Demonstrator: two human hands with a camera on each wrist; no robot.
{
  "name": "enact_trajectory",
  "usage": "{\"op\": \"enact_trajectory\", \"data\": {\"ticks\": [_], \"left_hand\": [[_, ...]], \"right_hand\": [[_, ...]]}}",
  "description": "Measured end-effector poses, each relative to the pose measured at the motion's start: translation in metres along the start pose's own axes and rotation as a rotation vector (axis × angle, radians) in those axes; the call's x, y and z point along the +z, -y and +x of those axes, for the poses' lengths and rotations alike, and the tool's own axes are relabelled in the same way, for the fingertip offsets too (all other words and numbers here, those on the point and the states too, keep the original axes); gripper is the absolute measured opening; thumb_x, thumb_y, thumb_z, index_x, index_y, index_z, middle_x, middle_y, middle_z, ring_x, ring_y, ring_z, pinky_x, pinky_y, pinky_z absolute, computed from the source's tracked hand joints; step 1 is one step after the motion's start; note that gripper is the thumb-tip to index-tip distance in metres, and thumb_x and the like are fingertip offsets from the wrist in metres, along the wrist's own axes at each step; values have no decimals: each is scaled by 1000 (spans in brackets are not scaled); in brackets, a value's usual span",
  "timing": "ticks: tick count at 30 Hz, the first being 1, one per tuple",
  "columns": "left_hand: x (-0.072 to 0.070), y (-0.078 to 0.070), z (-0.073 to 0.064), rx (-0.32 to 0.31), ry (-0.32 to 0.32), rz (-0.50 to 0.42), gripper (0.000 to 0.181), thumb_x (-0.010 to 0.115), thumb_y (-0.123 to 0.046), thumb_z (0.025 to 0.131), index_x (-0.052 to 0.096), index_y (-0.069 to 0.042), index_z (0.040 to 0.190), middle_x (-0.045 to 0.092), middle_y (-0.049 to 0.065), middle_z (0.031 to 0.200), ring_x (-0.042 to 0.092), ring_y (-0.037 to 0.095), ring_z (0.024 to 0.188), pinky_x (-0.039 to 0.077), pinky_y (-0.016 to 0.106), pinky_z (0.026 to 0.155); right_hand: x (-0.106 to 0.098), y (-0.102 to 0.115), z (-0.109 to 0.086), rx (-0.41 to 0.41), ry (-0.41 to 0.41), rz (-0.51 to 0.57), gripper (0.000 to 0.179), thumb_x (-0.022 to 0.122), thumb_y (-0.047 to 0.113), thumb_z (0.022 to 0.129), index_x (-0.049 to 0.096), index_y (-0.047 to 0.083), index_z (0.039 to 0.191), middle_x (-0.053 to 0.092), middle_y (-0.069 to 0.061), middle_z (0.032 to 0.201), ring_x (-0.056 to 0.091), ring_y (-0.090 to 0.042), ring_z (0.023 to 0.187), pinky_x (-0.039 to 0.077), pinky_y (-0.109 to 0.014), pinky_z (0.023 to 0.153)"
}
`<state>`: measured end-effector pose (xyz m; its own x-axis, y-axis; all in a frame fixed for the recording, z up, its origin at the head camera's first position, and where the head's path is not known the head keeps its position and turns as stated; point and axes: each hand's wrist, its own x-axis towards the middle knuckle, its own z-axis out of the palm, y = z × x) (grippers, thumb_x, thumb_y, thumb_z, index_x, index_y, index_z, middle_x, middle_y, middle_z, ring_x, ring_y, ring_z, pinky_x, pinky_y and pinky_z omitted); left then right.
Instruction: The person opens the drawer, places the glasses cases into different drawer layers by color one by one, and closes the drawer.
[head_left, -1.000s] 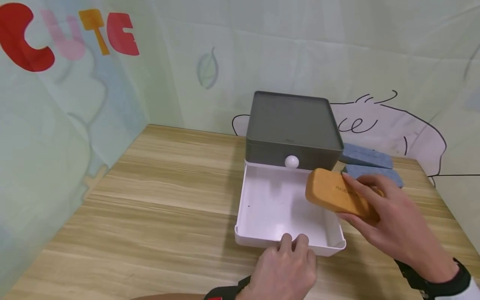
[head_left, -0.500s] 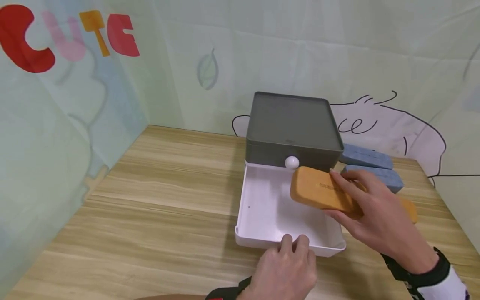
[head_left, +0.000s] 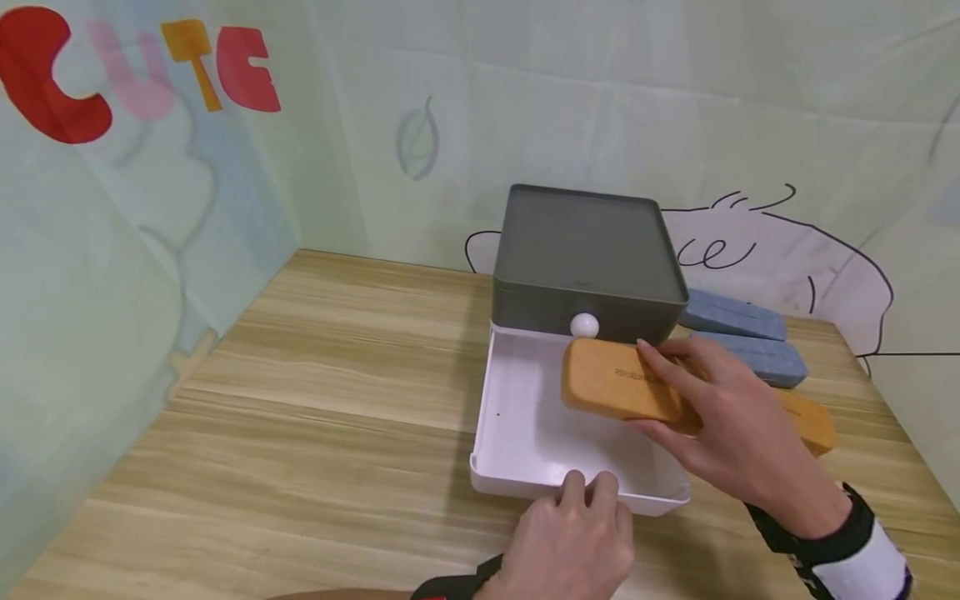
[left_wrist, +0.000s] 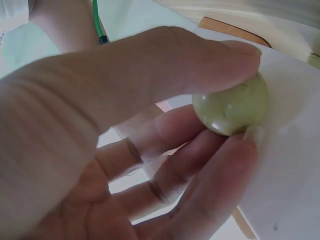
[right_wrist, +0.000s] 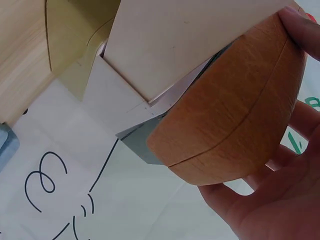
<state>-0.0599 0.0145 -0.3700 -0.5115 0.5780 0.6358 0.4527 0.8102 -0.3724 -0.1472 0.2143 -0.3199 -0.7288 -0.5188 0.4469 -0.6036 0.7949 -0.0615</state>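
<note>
One orange case (head_left: 600,379) is in the right hand (head_left: 731,425), over the extended white drawer (head_left: 517,417) of the grey box (head_left: 588,242); whether it touches the drawer's side wall cannot be told. Right hand: spread to the width of the case, gripping it across the long sides, towards its right end. Left hand (head_left: 566,542): fingers and thumb pinch a round knob (left_wrist: 232,110) at the drawer front. A second orange case (head_left: 810,421), partly hidden by the right hand, lies on the table (head_left: 337,375), near two blue cases (head_left: 757,357).

Handling, by judgement: probably light and fairly stiff; the leather-like skin, creased and seamed in the right wrist view, should give fair friction. Not fragile, though nails could mark it. Recommended hold: across the long sides, nearer the middle, as an end grip lets the far end dip
</note>
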Motion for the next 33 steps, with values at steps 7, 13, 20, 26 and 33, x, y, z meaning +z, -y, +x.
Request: {"op": "enact_trajectory", "data": {"ticks": [7, 13, 20, 26, 33], "left_hand": [[-1, 0, 0, 9, 39, -19, 15, 59, -25, 81, 67, -22, 69, 46, -8, 70, 44, 7, 55, 30, 19, 36], [0, 0, 0, 0, 12, -26, 16, 60, -24, 80, 66, -23, 66, 46, -8, 68, 43, 7, 54, 29, 19, 36], [-1, 1, 1, 16, 36, -39, 17, 61, -24, 82, 65, -23, 66, 47, -9, 69, 42, 6, 53, 29, 18, 36], [-1, 1, 0, 17, 28, -42, 18, 60, -23, 82, 65, -23, 65, 47, -9, 69, 42, 6, 53, 30, 17, 37], [-1, 1, 0, 8, 24, -30, 17, 60, -24, 82, 65, -23, 66, 47, -9, 69, 43, 6, 53, 31, 18, 38]], "right_hand": [[3, 7, 9, -22, 19, 2, 85, 94, 36, 69, 60, 9, 142, 63, -12, 122, 60, -28, 105, 53, -45, 83], [6, 12, 16, -61, -12, 10, 84, 93, 38, 69, 62, 8, 140, 63, -10, 120, 61, -25, 98, 51, -41, 77], [9, 17, 21, -47, -4, 15, 84, 93, 41, 68, 62, 6, 139, 63, -10, 119, 60, -24, 96, 51, -38, 73], [11, 20, 25, -50, -4, 17, 84, 93, 43, 68, 63, 7, 138, 63, -9, 120, 60, -22, 97, 51, -35, 68], [18, 23, 30, -30, -8, 11, 84, 93, 47, 66, 66, 6, 134, 65, -9, 118, 62, -23, 96, 52, -35, 65]]}}
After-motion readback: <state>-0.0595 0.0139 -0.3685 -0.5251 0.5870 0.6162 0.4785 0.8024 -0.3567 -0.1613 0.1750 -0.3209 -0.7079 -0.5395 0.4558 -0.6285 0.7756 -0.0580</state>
